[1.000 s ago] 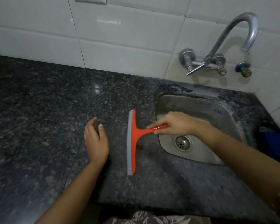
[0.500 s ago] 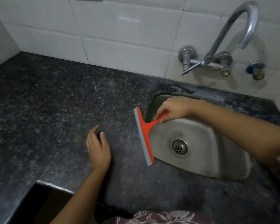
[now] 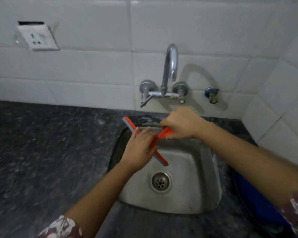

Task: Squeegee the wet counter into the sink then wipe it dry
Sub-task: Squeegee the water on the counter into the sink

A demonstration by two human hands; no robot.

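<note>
A second ago the squeegee (image 3: 163, 133) lay blade-down on the table (image 3: 41, 152), partway through a stroke toward the sink (image 3: 196, 169), and the left hand (image 3: 139, 148) rested flat on the stone well left of it. Half a second ago the blade had reached the sink's left rim. Now the tool is off the table altogether, held above the basin, slanting from the back-left rim down toward the drain (image 3: 160, 182).

The right hand (image 3: 181, 123) grips the red handle, its fingers (image 3: 172, 134) clamped round it. The left hand has come across from the table and now lies along the blade, its fingers (image 3: 144, 134) straight and together against the strip. Whether the thumb hooks underneath cannot be told.

This suggests that one pass of water has been carried to the basin and that the person is stripping the blade clean over the sink before the next stroke, though the frame is too blurred to show drops. The table looks dark and mottled, so how wet it remains is hard to judge. More strokes probably follow, and the drying wipe has not begun, as no cloth is in either hand. The tap (image 3: 170, 66) above the basin shows no running water.
</note>
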